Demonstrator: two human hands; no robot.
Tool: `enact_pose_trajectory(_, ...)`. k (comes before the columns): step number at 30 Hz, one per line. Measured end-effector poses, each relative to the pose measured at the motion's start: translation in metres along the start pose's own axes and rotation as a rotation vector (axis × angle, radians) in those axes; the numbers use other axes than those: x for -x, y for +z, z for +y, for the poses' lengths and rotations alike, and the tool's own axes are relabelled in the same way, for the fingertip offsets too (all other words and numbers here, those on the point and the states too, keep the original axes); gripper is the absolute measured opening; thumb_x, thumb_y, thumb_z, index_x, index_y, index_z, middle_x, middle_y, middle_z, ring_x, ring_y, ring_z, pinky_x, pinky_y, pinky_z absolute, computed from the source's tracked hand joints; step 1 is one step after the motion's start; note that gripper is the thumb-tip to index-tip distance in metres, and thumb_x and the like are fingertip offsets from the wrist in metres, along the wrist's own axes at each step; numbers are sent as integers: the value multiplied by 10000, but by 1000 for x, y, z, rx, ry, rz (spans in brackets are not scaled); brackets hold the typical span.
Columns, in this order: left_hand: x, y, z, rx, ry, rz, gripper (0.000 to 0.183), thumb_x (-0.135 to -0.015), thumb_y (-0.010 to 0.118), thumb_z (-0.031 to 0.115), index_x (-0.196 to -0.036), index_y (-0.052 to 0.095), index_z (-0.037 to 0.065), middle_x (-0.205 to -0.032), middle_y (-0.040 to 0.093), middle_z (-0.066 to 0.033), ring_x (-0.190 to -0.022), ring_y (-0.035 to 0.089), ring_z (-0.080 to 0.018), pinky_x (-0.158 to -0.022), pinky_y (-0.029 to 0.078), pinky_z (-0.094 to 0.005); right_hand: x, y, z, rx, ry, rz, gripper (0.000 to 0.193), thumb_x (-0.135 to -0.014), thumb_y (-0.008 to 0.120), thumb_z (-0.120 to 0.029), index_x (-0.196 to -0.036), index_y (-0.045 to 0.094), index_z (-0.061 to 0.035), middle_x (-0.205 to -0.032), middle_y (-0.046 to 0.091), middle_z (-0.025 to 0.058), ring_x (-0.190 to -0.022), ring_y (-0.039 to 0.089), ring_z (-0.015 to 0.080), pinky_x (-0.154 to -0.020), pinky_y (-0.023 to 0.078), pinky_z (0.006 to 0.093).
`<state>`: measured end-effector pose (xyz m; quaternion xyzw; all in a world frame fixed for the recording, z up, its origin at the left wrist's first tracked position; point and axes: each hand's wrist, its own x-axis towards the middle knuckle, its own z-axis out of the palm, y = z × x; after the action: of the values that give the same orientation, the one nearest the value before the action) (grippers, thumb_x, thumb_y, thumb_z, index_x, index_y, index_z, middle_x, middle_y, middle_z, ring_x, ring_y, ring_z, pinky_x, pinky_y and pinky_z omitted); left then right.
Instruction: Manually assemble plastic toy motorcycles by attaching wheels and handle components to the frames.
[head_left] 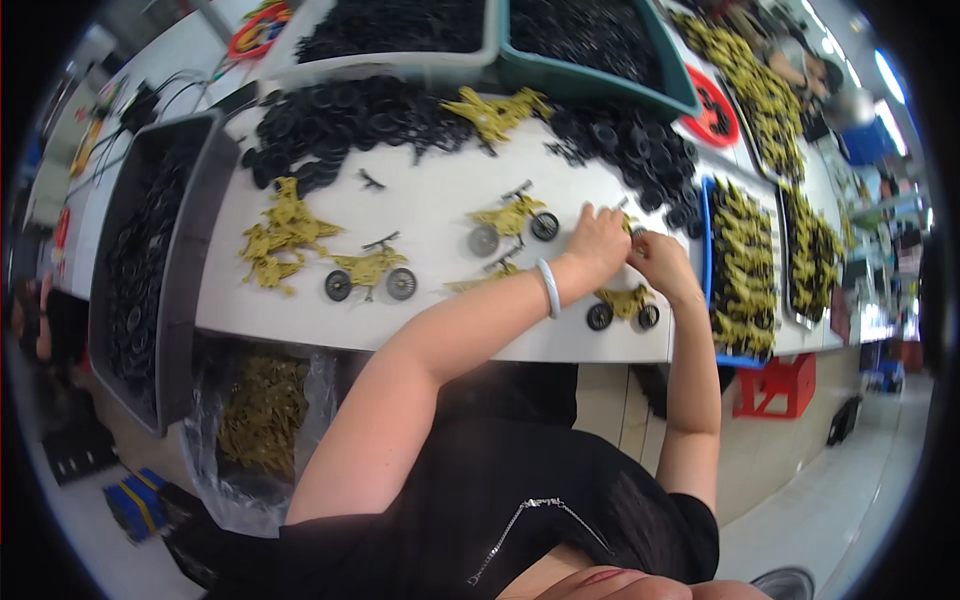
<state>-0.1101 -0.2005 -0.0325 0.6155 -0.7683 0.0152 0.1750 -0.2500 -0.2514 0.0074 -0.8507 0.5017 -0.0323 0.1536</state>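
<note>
My left hand (598, 243) and my right hand (660, 262) meet over the right part of the table, fingers closed on a yellow-green toy motorcycle (629, 222) that they mostly hide. Just below my right hand stands another toy motorcycle (625, 303) with two black wheels. Left of my hands is one more toy motorcycle (512, 218); a further yellow body (490, 277) is partly covered by my left forearm. A wheeled toy motorcycle (370, 272) stands farther left, beside a pile of yellow bodies (282, 235). A small black handlebar piece (371, 180) lies behind it.
Loose black wheels (330, 125) heap along the table's back, below a white bin (390, 66) and a green bin (600, 84) of black parts. A grey bin (195, 200) stands left. Finished-looking motorcycles fill a blue tray (708, 240) at right. A plastic bag (320, 385) holds yellow parts below.
</note>
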Motion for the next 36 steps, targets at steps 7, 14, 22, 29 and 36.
enact_pose_trajectory(7,48,-8,5,211,95,229,221,-744,567,89,-949,622,30,-894,576,-113,-889,557,-260,-802,429,-362,-42,-49,-137,-299,-304,116,217,-810,646,-196,-945,654,-26,-807,670,154,-755,662,288,-693,501,361)
enact_pose_trajectory(14,123,-34,35,988,45,93,362,-826,574,145,-1163,535,23,-1179,541,-177,-1168,474,-343,-986,375,-422,-127,75,-301,36,-430,-281,416,-739,713,-413,-917,706,-37,-978,684,149,-930,655,312,-815,522,416)
enact_pose_trajectory(22,141,-18,28,730,243,60,430,-801,636,199,-1171,521,11,-1161,527,-176,-1119,487,-306,-971,379,-435,-113,84,-290,-228,-539,-120,258,-662,784,-282,-805,708,-81,-816,681,157,-823,661,305,-742,521,387)
enact_pose_trajectory(29,118,-19,50,385,289,0,610,-778,674,229,-1269,453,-58,-1307,427,-187,-1272,361,-338,-1055,295,-480,-42,-41,-79,-414,-351,-218,220,-782,699,-80,-984,701,6,-757,686,87,-640,601,111,-629,493,264)
enact_pose_trajectory(36,98,0,58,214,172,45,548,-759,677,234,-1233,511,16,-1263,476,-167,-1249,404,-317,-1042,285,-512,22,-17,48,-696,122,-328,167,-799,678,-41,-959,692,6,-762,668,27,-663,576,65,-592,459,210)
